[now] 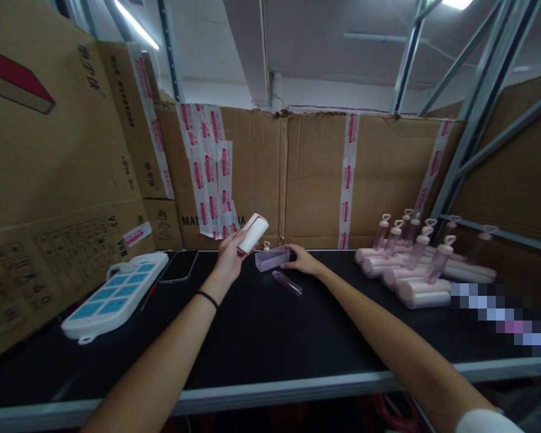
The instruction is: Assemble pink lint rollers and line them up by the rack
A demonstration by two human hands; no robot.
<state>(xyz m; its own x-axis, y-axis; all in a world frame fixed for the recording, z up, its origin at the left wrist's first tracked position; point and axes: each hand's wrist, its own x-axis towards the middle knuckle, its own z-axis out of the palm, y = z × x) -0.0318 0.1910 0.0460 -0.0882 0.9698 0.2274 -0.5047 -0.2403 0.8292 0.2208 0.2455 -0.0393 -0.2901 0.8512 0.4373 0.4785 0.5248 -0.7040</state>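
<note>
My left hand (pixel 230 255) is closed around a white rounded case (pixel 253 233) with a thin reddish line along it, raised above the table and tilted. My right hand (pixel 303 262) grips the right end of a translucent lilac tray (pixel 272 258) between thumb and fingers. Just behind that tray shows a small pink ring-topped piece (pixel 266 246), mostly hidden. In front of the tray a clear purplish tube (pixel 287 283) lies loose on the black tabletop (pixel 270 337), touched by neither hand.
At right, several pale pink cases (pixel 421 293) lie together, with upright ring-topped tubes (pixel 418 249) among them. A white power strip (pixel 117 294), a phone (pixel 178 266) and a red-handled tool (pixel 149 294) lie at left. Cardboard walls (pixel 315 174) enclose the back and sides.
</note>
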